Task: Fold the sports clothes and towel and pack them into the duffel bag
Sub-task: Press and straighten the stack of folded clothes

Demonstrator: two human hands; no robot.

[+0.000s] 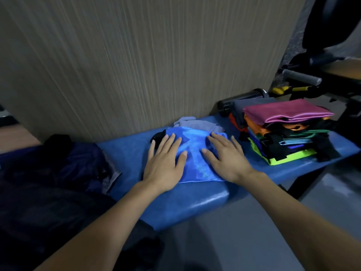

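While the dark duffel bag [58, 173] lay at the left, the left hand [164, 169] and right hand [224, 159] pressed flat, fingers spread, on a shiny blue garment [195, 153] (ribbed, folded) on the blue padded bench [185, 202]. Beside it stood a colourful folded stack [283, 133], before a wood-grain wall [136, 55].

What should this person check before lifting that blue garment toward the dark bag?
1. Left hand flat on the blue garment: ok.
2. Right hand flat on it too: ok.
3. Garment folded compact on the blue bench: ok.
4. Dark bag open to receive it: cannot tell.
5. Grey cloth behind kept clear of the garment: not ok, they touch.
6. Folded stack steady: ok.
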